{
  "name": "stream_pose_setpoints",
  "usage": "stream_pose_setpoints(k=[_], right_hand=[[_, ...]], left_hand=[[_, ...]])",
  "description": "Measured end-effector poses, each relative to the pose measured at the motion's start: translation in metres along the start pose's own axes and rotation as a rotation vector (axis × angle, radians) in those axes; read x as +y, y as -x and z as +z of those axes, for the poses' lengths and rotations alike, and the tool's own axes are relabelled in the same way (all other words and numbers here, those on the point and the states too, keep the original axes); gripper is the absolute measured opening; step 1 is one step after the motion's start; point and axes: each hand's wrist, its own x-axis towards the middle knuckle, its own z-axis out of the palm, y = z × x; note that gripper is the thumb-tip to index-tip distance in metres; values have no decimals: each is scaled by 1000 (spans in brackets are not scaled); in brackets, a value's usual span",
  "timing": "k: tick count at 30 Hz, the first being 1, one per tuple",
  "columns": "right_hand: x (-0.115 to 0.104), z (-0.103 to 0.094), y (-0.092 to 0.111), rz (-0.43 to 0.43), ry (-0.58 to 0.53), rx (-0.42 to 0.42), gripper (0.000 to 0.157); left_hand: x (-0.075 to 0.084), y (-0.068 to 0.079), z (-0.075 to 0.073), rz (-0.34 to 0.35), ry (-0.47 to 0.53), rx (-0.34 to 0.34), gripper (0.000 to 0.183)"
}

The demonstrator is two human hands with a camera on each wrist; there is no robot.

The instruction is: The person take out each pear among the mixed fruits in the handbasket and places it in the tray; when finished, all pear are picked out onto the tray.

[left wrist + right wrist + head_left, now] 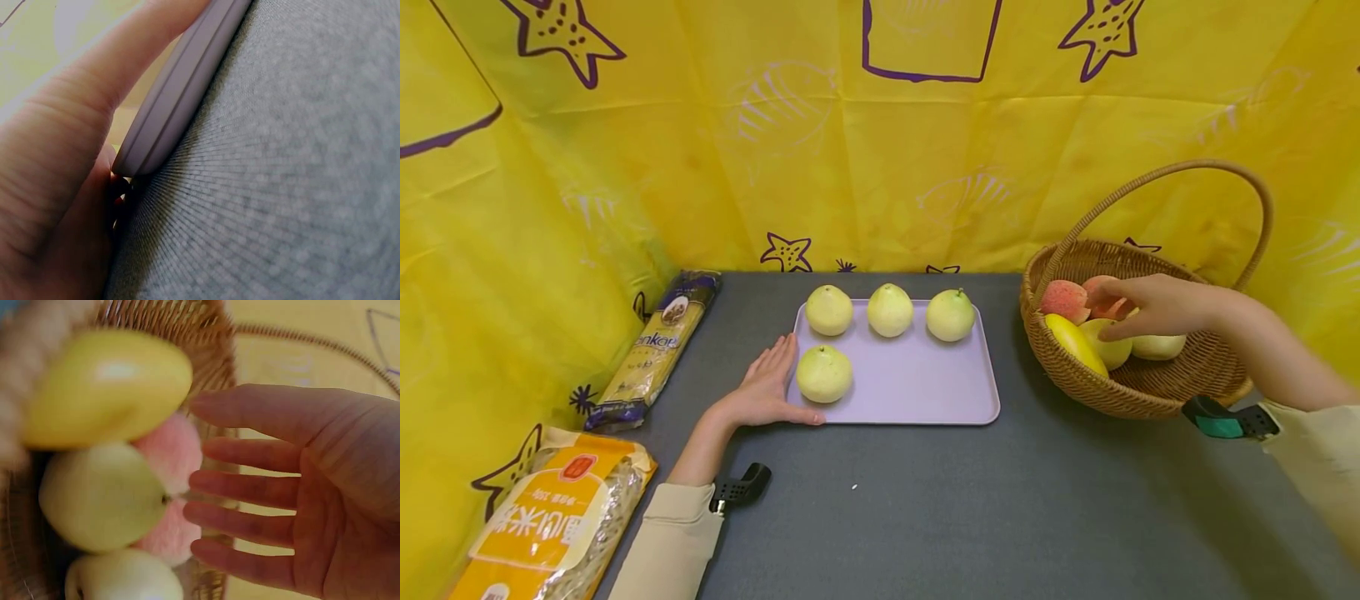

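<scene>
A lilac tray [917, 375] bears several pale green pears, three in a back row and one pear [824, 374] at the front left. My left hand [766, 393] rests against the tray's left edge, fingers straight, thumb at the near corner; the left wrist view shows the thumb [81, 100] along the rim. Over a wicker basket [1120, 398] on the right hovers my right hand [1176, 302], holding nothing, its fingers spread in the right wrist view. Below it lie a pale green pear [103, 497], another pale fruit [125, 578], two pink peaches [172, 453] and a smooth yellow fruit [112, 390].
The basket's tall handle [1195, 164] arches above the right hand. A long blue-and-yellow packet [658, 346] and an orange packet [557, 517] lie on the left. Yellow patterned cloth [850, 167] hangs behind the dark grey tabletop [910, 508].
</scene>
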Motion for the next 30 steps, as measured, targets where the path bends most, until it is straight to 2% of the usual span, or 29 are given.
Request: stream_pose_setpoints(k=[6, 14, 23, 30], right_hand=[[19, -5, -13, 84, -20, -151, 51], [32, 0, -22, 66, -80, -255, 58], [41, 2, -27, 37, -76, -264, 54], [50, 5, -29, 32, -28, -302, 62]], left_hand=[[1, 0, -1, -13, -10, -8, 139], [0, 1, 0, -14, -16, -4, 139], [-1, 0, 1, -15, -18, 1, 138], [0, 1, 1, -12, -17, 4, 139]])
